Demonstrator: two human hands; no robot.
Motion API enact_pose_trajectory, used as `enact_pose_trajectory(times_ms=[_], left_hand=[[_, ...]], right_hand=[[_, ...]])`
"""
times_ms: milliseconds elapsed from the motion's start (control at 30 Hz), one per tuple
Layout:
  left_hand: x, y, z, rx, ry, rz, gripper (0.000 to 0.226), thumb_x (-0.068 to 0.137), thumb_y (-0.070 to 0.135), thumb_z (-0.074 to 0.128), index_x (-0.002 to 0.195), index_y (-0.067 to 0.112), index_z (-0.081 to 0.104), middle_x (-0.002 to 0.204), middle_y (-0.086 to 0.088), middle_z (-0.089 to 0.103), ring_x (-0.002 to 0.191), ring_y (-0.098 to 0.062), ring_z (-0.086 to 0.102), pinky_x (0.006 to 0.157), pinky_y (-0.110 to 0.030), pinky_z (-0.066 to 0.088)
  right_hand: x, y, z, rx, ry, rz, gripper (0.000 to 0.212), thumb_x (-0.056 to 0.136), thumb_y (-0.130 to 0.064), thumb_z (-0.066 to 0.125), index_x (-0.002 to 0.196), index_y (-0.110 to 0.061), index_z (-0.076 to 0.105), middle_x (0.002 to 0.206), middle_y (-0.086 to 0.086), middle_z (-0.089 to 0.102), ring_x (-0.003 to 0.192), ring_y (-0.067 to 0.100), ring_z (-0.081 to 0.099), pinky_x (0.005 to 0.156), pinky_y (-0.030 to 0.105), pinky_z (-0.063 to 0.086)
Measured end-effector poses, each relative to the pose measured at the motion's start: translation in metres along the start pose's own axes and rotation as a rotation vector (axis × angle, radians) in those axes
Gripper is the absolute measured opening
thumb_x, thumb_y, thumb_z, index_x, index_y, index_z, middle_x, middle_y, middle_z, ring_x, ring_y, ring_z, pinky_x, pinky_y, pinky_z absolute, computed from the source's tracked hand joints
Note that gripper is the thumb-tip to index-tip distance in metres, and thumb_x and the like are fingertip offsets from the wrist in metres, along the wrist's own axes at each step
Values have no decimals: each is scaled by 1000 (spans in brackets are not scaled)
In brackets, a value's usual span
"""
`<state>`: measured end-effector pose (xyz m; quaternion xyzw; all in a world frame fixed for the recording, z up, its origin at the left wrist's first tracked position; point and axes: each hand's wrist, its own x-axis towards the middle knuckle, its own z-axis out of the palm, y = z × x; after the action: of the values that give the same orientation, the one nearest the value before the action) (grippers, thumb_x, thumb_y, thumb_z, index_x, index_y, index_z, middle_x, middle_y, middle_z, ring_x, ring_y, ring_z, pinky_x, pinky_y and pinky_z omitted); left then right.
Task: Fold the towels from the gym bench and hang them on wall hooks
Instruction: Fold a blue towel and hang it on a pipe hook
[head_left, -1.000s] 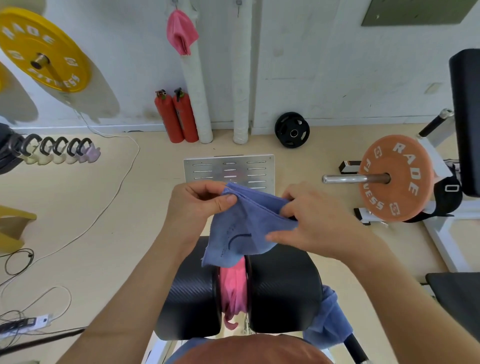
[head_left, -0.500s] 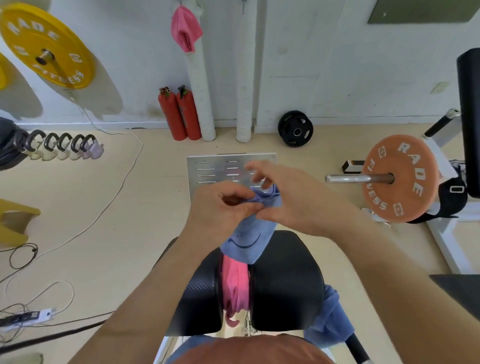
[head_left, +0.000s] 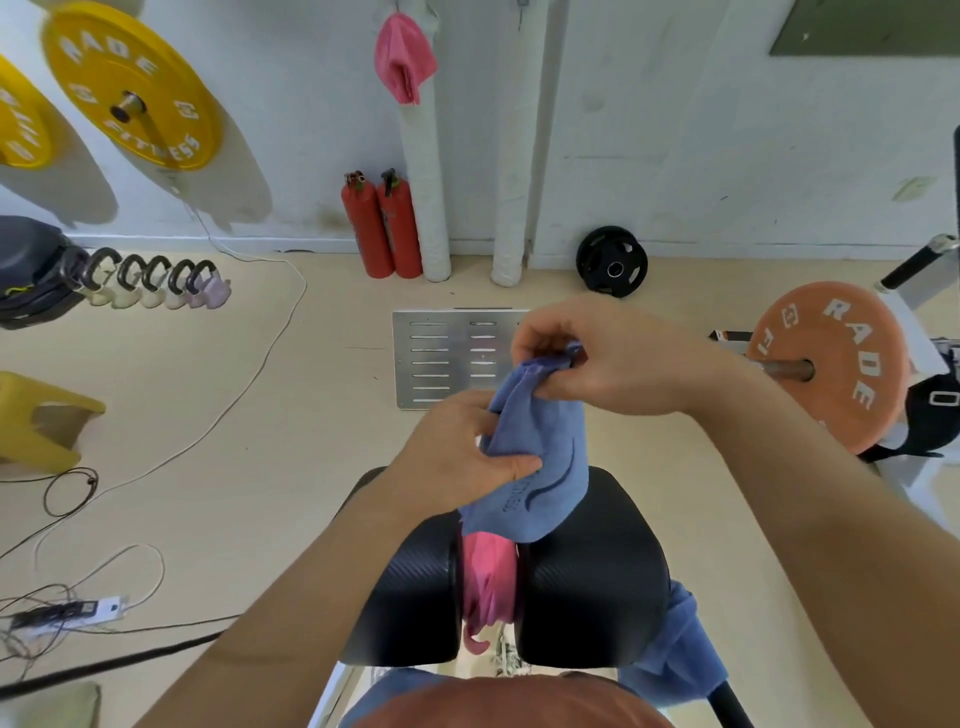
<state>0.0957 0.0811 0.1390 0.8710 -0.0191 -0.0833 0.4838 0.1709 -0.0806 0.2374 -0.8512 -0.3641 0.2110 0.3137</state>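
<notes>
A blue towel (head_left: 540, 467) hangs folded above the black bench pads (head_left: 592, 582). My right hand (head_left: 613, 358) pinches its gathered top edge. My left hand (head_left: 462, 452) holds the towel's left side lower down, thumb pressed on the cloth. A pink towel (head_left: 488, 582) is wedged in the gap between the two pads. Another blue towel (head_left: 675, 644) droops off the bench's right side. On the wall, a pink towel (head_left: 405, 57) hangs from a hook by a white pipe.
Two red extinguishers (head_left: 382, 223) and white pipes (head_left: 511, 156) stand at the wall. A metal plate (head_left: 441, 358) lies on the floor ahead. An orange weight plate (head_left: 831, 374) on a bar is at right, yellow plates (head_left: 130, 88) and kettlebells (head_left: 150, 280) at left, cables (head_left: 78, 597) on the floor.
My hands came together from a spread hold, folding the towel in half. My right hand then took the top edge up and right while my left slid down the towel's side.
</notes>
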Motion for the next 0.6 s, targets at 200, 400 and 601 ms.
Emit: enact_pose_trajectory(times_ms=[200,400,601], left_hand=[[8,-39,10,244,-169,-186,38,73,43,75,80,7,68,78,-11,69,76,-26,65,70,-38,52],[15,-84,-43,551,30,-194,37,75,54,61,79,17,66,81,-3,64,80,-24,62,66,-30,45],[11,-134,-67,872,199,108,19,81,23,72,95,9,75,94,-8,71,83,-28,61,74,-35,51]], right_hand=[[3,22,-25,122,142,44,18,80,2,63,85,-15,64,81,1,66,78,7,60,70,17,47],[10,89,-2,134,310,275,19,84,9,54,93,-4,66,81,20,62,64,12,57,57,11,48],[11,155,50,28,457,362,27,77,10,58,82,-16,62,79,8,62,73,22,54,63,31,43]])
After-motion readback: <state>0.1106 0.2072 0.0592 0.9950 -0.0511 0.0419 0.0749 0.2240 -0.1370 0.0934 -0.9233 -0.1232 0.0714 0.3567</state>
